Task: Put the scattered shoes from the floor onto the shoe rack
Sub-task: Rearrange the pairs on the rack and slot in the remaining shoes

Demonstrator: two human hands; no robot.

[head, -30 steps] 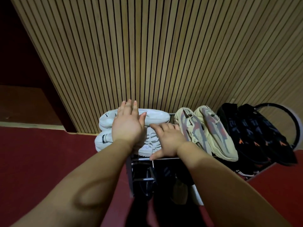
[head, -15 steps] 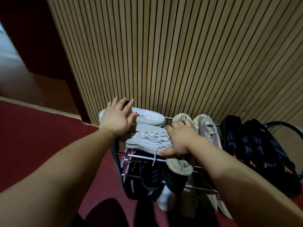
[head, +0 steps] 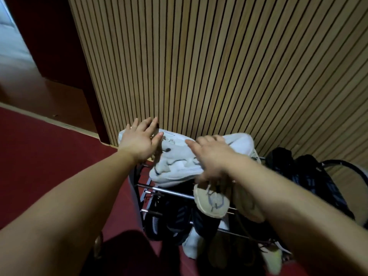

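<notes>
Two white shoes lie on the top shelf of the metal shoe rack (head: 171, 191). My left hand (head: 139, 142) is spread flat, fingers apart, on the left end of the rear white shoe (head: 171, 136) by the wall. My right hand (head: 211, 156) lies across the front white shoe (head: 173, 166), fingers curled over its far side and thumb hidden below. A beige shoe (head: 211, 202) sticks out over the front bar just under my right wrist. Black shoes (head: 310, 176) fill the top shelf's right end.
The slatted wooden wall (head: 199, 66) stands directly behind the rack. Dark shoes (head: 175, 220) sit on the lower shelf, with a white shoe (head: 191, 248) beneath them. Red floor (head: 49, 166) stretches to the left. A black hoop (head: 342, 166) leans at the right.
The view has swung down and closer to the rack. The front white shoe has shifted right and turned under my right hand, now covering the beige pair's toes. My left hand stays on the rear white shoe.
</notes>
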